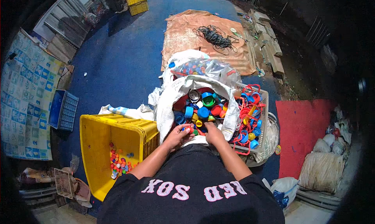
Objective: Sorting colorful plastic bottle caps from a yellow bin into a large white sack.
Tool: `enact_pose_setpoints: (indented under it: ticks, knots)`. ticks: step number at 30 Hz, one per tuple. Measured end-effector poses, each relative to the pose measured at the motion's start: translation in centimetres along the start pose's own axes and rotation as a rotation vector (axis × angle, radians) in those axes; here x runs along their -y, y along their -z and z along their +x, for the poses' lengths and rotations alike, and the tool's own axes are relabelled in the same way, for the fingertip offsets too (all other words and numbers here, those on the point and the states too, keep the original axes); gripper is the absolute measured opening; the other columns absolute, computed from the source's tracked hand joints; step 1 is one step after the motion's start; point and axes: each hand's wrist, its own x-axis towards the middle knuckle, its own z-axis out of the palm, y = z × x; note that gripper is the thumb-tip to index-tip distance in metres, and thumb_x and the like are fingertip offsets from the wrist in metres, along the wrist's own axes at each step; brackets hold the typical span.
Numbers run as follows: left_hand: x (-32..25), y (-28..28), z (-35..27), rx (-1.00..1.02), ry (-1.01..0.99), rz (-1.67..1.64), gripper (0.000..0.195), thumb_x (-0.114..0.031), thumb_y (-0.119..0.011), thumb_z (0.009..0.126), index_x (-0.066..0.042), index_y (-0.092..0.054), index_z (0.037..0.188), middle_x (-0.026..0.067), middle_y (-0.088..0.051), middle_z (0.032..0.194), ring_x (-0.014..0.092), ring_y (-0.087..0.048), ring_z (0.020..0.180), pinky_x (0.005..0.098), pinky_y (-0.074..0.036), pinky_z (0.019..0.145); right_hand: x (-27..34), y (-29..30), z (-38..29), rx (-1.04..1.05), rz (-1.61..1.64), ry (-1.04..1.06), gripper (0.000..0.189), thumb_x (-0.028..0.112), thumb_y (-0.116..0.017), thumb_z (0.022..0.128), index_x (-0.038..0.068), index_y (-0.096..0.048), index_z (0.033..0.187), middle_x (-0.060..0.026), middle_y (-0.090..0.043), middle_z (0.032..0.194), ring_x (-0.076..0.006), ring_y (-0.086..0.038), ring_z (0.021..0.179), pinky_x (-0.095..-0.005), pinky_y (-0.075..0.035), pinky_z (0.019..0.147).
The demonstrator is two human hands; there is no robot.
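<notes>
An open white woven sack (166, 117) stands before me, its rim rolled down around a heap of mixed plastic caps (203, 112). At the sack's near side, my left hand (176, 137) has a small red cap (190, 130) at its fingertips; a green cap (195, 132) shows close by. My right hand (214, 133) reaches over the near rim among the caps. Its fingertips are partly hidden, so its grip cannot be made out. To the left, a yellow plastic crate (112, 123) contains small caps (120, 163), mostly red, orange and blue.
Right of the sack is a pale plastic basket (264, 115) of cap rings and caps. A clear bag of caps (202, 68) lies behind. Farther off, black cord (216, 38) rests on an orange sheet (181, 33). A blue crate (65, 110) stands left; a red mat (298, 136) lies right.
</notes>
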Motion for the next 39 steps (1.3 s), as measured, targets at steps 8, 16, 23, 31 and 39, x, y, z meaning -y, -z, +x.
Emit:
enact_pose_setpoints:
  ticks: [8, 16, 23, 31, 39]
  knots:
    - [-0.2, 0.3, -0.2, 0.109, -0.038, -0.081, 0.037, -0.017, -0.060, 0.094, -0.006, -0.047, 0.127, 0.0114, -0.058, 0.122, 0.025, -0.064, 0.101, 0.0367, -0.054, 0.086, 1.1, 1.1, 0.3, 0.078, -0.162, 0.031, 0.022, 0.014, -0.058, 0.081, 0.009, -0.063, 0.101, -0.0192, -0.053, 0.117, -0.0353, -0.063, 0.096, -0.0457, -0.052, 0.079]
    - [0.1, 0.3, -0.1, 0.141, -0.056, -0.100, 0.039, -0.016, -0.058, 0.094, -0.009, -0.046, 0.130, 0.0117, -0.058, 0.122, 0.027, -0.064, 0.102, 0.0392, -0.053, 0.090, 1.3, 0.8, 0.9, 0.083, -0.153, 0.052, 0.017, 0.020, -0.059, 0.082, 0.009, -0.068, 0.092, -0.0184, -0.058, 0.106, -0.0347, -0.065, 0.089, -0.0444, -0.052, 0.077]
    - [-0.3, -0.4, -0.5, 0.150, -0.051, -0.158, 0.040, -0.014, -0.057, 0.094, -0.008, -0.044, 0.131, 0.0153, -0.061, 0.114, 0.027, -0.063, 0.103, 0.0419, -0.051, 0.094, -1.6, 1.6, 0.2, 0.094, 1.047, -0.153, 0.026, 0.015, -0.051, 0.096, -0.001, -0.058, 0.116, -0.0137, -0.066, 0.091, -0.0186, -0.067, 0.078, -0.0310, -0.056, 0.069]
    - [-0.2, -0.9, -0.4, 0.154, -0.064, -0.185, 0.037, -0.015, -0.057, 0.095, -0.008, -0.046, 0.129, 0.0133, -0.061, 0.115, 0.027, -0.063, 0.104, 0.0414, -0.051, 0.093, -0.9, 3.4, -0.8, 0.176, 1.933, -0.258, 0.032, 0.010, -0.049, 0.097, 0.004, -0.047, 0.128, -0.0123, -0.062, 0.102, -0.0231, -0.066, 0.089, -0.0371, -0.058, 0.078]
    - [0.5, -0.9, 0.1, 0.146, -0.054, 0.055, 0.038, -0.014, -0.058, 0.094, -0.004, -0.047, 0.129, 0.0133, -0.060, 0.115, 0.021, -0.062, 0.102, 0.0338, -0.052, 0.091, 4.2, 3.2, -2.5, 0.182, 1.220, -0.038, 0.049, 0.017, -0.071, 0.084, 0.005, -0.054, 0.128, -0.0026, -0.058, 0.096, -0.0056, -0.053, 0.071, -0.0205, -0.045, 0.063]
